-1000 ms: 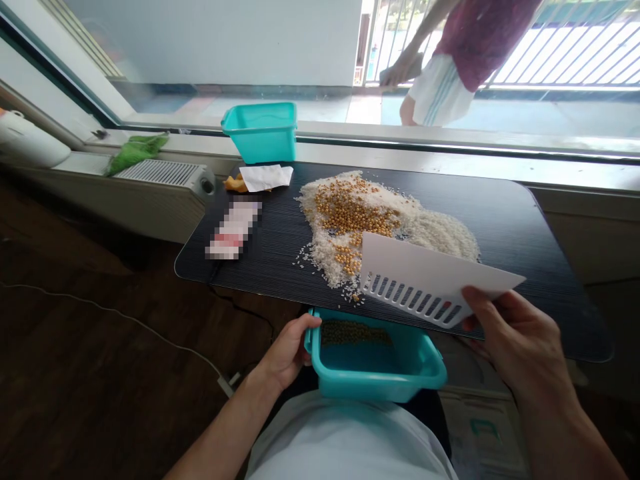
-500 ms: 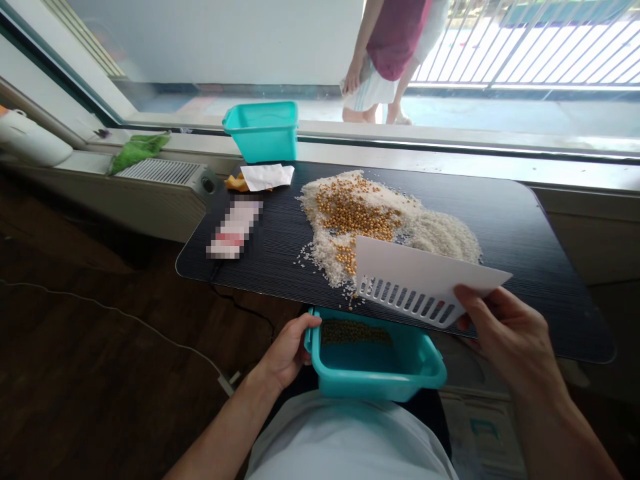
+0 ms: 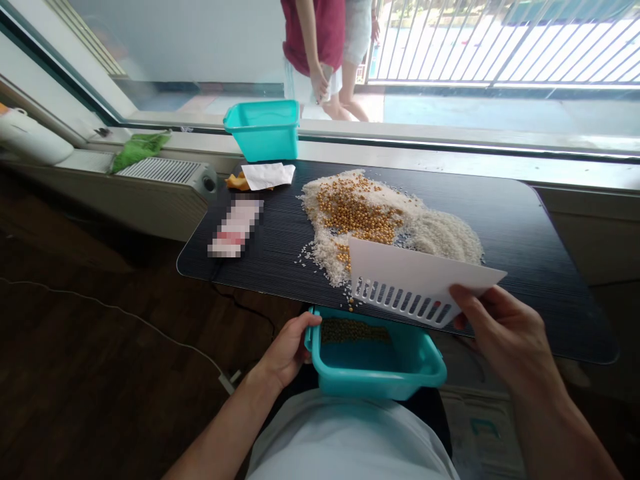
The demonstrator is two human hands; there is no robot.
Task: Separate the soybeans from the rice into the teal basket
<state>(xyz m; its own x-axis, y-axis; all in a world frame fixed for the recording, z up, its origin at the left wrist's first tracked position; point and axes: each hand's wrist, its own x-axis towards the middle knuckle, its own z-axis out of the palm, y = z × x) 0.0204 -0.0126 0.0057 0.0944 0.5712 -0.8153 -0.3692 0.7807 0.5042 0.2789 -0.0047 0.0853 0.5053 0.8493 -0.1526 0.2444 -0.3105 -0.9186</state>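
1. The right hand (image 3: 510,337) pinches a white slotted scraper (image 3: 420,263) at its corner, thumb on the near face; a slack pinch could let it twist and fling grains.
2. Its forearm slants in from the lower right.
3. The left hand (image 3: 287,350) clasps the teal bin (image 3: 380,385) by its left rim, below the table (image 3: 525,220); if tilted, it could spill.
4. Beyond the scraper, yellow beans (image 3: 360,217) lie amid rice (image 3: 453,237).
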